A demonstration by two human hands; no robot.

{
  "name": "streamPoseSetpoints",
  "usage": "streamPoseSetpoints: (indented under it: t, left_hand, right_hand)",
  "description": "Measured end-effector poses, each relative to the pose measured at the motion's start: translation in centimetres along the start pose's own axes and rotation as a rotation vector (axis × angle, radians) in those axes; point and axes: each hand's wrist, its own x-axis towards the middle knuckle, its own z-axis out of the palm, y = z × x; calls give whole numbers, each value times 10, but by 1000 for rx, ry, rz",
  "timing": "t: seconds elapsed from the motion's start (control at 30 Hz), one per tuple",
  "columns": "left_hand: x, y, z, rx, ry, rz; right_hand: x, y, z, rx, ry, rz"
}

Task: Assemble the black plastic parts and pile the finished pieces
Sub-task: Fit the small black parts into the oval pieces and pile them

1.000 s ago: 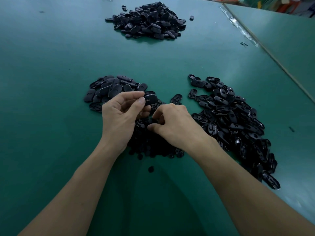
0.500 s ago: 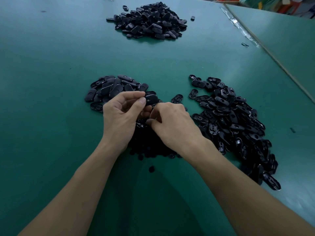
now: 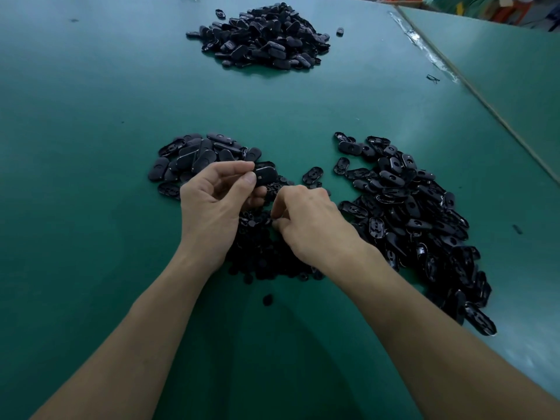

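Near the middle of the green table, both hands are busy between the heaps. The left hand pinches one oval black piece between its thumb and first finger and holds it up just over the table. Its other fingers are bent under the piece. The right hand is just beside it and lower down. Its fingers curl down into a heap of small round parts. The fingertips are hidden, so I cannot tell if it has one.

I think the step now is to pick one small round part to fit into the oval piece. The next move needs a careful little pinch on just one part. Then that part must go to the oval piece and be pushed in. The round parts are tiny and lie on top of each other, so two could come up together.

A big heap of oval shells lies to the right of the right hand. A smaller heap of ovals lies just past the left hand. A far pile sits well apart at the top, and I guess it holds the finished pieces. Bare green table lies between it and the hands, so there is room to reach. The table's edge runs along the right side, well apart from both hands.
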Motion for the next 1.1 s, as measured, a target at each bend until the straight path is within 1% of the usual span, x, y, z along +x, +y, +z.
streamPoseSetpoints:
  t: [0.23,0.37,0.5,0.6,0.83,1.1]
  left_hand:
    - [1,-1,-1,-21,20,12]
    - [3,-2,-1,-26,36,1]
    - [3,-2,-1,-15,32,-4]
    - [1,-4,-1,20,17,-3]
    - [0,-1,0,77,5,6]
    - [-2,-1,-1,98,-57,24]
  right_hand:
    - [-2,-1,-8,45,-1,-57]
    - [-5,2,-23,152,63,-90]
    - [-6,-2,-33,255,83,-130]
    - [-6,-7,-35,264,87,-167]
    - [-7,-8,-33,252,62,-157]
    - [-3,-12,-26,200,232,-167]
